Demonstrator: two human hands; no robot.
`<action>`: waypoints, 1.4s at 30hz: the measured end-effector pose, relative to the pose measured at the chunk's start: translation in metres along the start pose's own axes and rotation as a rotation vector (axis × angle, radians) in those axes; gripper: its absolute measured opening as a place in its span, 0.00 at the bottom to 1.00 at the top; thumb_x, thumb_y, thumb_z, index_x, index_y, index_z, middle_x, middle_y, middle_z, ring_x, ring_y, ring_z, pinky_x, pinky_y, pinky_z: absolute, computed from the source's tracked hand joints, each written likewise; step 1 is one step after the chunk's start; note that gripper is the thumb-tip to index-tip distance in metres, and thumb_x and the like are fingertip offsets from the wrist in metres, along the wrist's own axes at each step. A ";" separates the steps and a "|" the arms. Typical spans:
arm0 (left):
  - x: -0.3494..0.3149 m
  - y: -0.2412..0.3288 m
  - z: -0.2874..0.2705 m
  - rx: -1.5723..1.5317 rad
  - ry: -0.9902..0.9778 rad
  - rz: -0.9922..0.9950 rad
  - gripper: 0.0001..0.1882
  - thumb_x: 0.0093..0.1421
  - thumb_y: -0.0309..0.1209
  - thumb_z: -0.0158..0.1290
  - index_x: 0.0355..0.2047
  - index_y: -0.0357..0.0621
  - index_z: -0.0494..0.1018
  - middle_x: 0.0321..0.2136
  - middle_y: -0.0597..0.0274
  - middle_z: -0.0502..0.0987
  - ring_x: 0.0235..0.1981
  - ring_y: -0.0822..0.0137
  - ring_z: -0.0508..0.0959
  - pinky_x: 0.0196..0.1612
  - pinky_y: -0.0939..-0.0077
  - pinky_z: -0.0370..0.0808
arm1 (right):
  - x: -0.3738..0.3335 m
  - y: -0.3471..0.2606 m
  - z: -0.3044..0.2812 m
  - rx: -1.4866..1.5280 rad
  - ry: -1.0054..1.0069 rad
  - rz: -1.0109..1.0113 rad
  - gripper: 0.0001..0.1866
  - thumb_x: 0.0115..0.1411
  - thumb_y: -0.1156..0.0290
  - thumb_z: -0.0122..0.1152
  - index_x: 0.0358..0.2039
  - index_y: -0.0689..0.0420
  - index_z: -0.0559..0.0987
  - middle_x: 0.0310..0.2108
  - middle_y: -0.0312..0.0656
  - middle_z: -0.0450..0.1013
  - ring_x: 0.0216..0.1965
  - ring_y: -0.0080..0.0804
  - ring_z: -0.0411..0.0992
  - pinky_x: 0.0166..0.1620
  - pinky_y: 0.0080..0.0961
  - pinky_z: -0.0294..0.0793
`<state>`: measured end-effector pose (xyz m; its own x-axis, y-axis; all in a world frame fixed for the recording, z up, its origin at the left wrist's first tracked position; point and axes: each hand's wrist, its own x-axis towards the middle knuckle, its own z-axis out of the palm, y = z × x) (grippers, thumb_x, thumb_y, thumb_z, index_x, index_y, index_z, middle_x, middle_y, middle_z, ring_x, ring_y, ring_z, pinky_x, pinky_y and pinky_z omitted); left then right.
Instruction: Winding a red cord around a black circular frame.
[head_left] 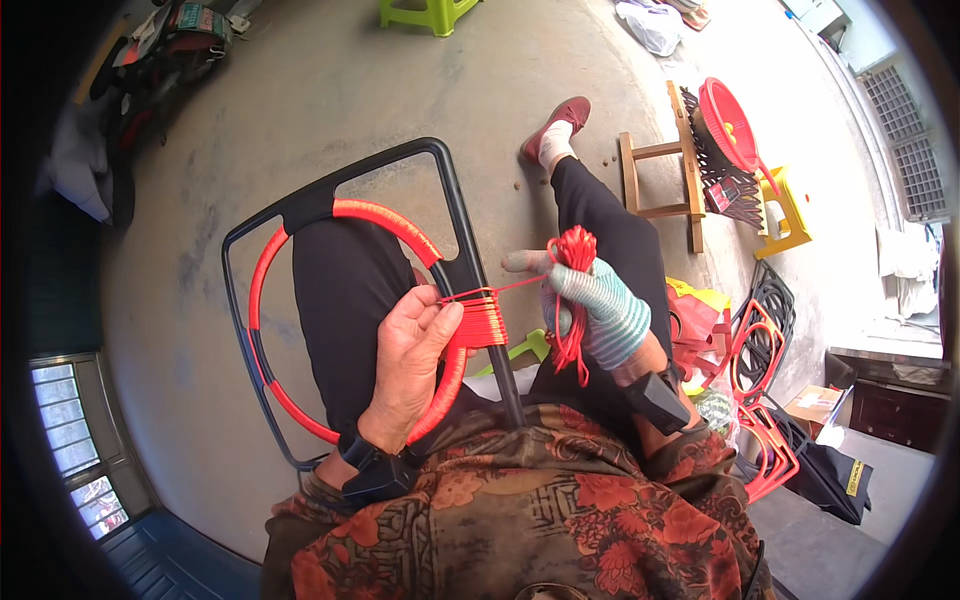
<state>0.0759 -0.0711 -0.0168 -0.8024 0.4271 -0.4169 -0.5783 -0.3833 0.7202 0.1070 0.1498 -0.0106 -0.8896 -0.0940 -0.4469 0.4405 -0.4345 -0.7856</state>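
"Grey floor (560, 60) spreads all around, with a green stool (425, 14) far off and red and black frames (788, 462) on the right. What is the person (560, 490) busy with?"

"Winding red cord on a black frame (508, 385). It lies over the left leg (340, 320), a bit left of the middle. Inside it is a big round ring (264, 275)."

"How much is done?"

"A lot, I think. Most of the ring that we can see is red. On the right side, a red band (485, 322) ties the ring to the frame's right bar. Its turns lie neatly side by side."

"And what is left?"

"Little black bits show on the ring, on the left side and just far of the band. The frame's outside bars look mostly black too. I can't tell if those spots should be red. But a thin bit of cord runs from the band to the bundle (573, 250), so I guess the band isn't finished."

"What are the hands doing?"

"The left hand (408, 345) is bare. Its grip is pinched on the band's left edge, thumb and finger together. The right hand (598, 300) has a striped glove (622, 328). Its grip is clamped on the bundle, with one finger poking out to the left."
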 end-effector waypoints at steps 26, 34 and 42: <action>0.000 0.017 0.004 0.139 0.026 -0.103 0.13 0.68 0.38 0.46 0.38 0.43 0.75 0.28 0.64 0.80 0.19 0.75 0.77 0.17 0.84 0.71 | -0.070 0.040 0.025 0.089 0.161 0.061 0.12 0.59 0.61 0.60 0.35 0.56 0.76 0.21 0.35 0.73 0.20 0.22 0.71 0.22 0.20 0.70; 0.015 0.034 -0.010 0.099 -0.156 -0.178 0.08 0.67 0.32 0.47 0.40 0.43 0.72 0.32 0.63 0.79 0.28 0.73 0.78 0.28 0.82 0.76 | -0.173 -0.028 -0.079 -0.035 0.436 -0.205 0.16 0.60 0.58 0.60 0.40 0.58 0.77 0.26 0.37 0.76 0.19 0.22 0.73 0.22 0.19 0.72; -0.001 0.010 0.060 -0.043 -0.345 -0.332 0.10 0.69 0.32 0.45 0.41 0.36 0.70 0.29 0.58 0.75 0.32 0.70 0.76 0.35 0.79 0.79 | -0.247 -0.048 -0.115 -0.183 0.468 -0.318 0.20 0.61 0.56 0.59 0.45 0.59 0.76 0.36 0.34 0.74 0.38 0.19 0.71 0.43 0.18 0.71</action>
<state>0.0795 -0.0262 0.0240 -0.4817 0.7763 -0.4067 -0.8063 -0.2107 0.5527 0.3194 0.2970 0.0877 -0.8520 0.4384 -0.2861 0.2119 -0.2110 -0.9542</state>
